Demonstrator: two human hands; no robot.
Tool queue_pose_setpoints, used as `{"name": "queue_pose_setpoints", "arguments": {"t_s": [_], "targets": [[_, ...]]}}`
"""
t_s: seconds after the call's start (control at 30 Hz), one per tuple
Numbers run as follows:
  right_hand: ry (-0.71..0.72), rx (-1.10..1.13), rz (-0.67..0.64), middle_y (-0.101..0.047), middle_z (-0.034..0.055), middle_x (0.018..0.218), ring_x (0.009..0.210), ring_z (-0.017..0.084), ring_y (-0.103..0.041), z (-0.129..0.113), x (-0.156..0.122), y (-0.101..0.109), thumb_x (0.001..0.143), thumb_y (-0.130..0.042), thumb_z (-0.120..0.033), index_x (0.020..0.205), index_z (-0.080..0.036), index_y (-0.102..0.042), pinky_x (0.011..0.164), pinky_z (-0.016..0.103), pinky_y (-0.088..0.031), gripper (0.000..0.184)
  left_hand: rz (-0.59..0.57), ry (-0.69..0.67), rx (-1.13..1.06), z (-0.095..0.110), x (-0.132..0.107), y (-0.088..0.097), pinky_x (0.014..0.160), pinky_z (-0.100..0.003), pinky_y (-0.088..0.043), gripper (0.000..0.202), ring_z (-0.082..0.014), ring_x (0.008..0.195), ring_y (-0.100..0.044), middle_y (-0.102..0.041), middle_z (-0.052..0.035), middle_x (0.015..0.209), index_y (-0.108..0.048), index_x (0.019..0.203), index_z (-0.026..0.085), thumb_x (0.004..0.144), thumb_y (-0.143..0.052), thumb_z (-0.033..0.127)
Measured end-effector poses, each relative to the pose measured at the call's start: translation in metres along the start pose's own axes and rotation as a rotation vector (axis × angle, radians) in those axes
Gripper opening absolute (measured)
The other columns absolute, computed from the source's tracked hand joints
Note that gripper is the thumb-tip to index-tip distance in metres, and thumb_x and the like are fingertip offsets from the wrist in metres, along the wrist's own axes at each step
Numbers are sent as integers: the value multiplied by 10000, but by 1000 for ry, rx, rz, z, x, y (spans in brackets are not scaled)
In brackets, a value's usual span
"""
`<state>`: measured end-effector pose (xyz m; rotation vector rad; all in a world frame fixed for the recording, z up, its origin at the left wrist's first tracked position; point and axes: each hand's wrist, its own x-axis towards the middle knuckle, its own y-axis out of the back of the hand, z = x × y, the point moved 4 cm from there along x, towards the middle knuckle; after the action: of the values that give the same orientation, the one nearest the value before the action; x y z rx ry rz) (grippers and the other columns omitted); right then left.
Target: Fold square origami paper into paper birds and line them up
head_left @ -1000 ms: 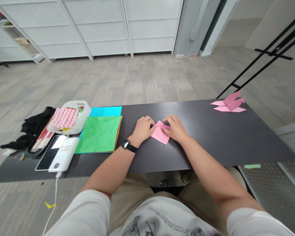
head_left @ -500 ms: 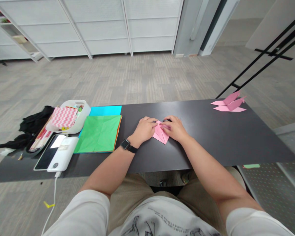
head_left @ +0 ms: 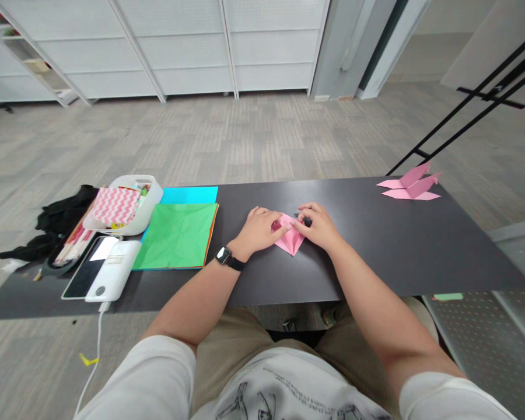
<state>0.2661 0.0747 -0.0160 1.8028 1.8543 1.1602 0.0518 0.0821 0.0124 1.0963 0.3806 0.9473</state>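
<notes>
A folded pink origami paper (head_left: 293, 245) lies on the dark table with one corner towards me and creases running to it. My left hand (head_left: 259, 230) rests along its left side, the thumb on the paper and the fingers curled at its edge. From the right, my right hand (head_left: 318, 227) has its thumb on the paper and its forefinger bent round to it in a pinch. The upper part of the sheet is partly covered by my fingers. Two folded pink paper birds (head_left: 413, 185) stand at the far right of the table.
Green paper sheets (head_left: 179, 236) lie left of my hands over a blue sheet (head_left: 190, 195). Beyond them are a white basket (head_left: 146, 213), a white power bank (head_left: 114, 271) on a phone (head_left: 81, 280), a pen tray (head_left: 55, 269) and black cloth (head_left: 65, 209).
My right hand has shifted slightly right, with its thumb and forefinger further apart. My left thumb has come down onto the paper, and the paper's centre looks more opened out.
</notes>
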Motion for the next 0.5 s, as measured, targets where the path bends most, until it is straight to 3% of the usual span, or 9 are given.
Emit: {"name": "queue_pose_setpoints", "arguments": {"t_s": [0.2, 0.5], "targets": [[-10, -71, -54, -675, 84, 1272, 1263, 326, -628, 8, -4, 2, 867, -776, -306, 942, -286, -787, 1167, 587, -437, 78, -25, 35, -36, -3, 0, -1, 1311, -594, -284, 252, -279, 1284, -639, -784, -48, 1273, -732, 1160, 265, 939, -618, 228], [-9, -160, -35, -675, 93, 1316, 1277, 348, -605, 17, -3, -1, 930, -744, -349, 1115, -345, -845, 1144, 614, -456, 210, 6, -46, 5, -11, 1, -1, 1322, -625, -267, 408, -269, 1389, -581, -689, -13, 1515, -775, 1230, 302, 941, -546, 125]]}}
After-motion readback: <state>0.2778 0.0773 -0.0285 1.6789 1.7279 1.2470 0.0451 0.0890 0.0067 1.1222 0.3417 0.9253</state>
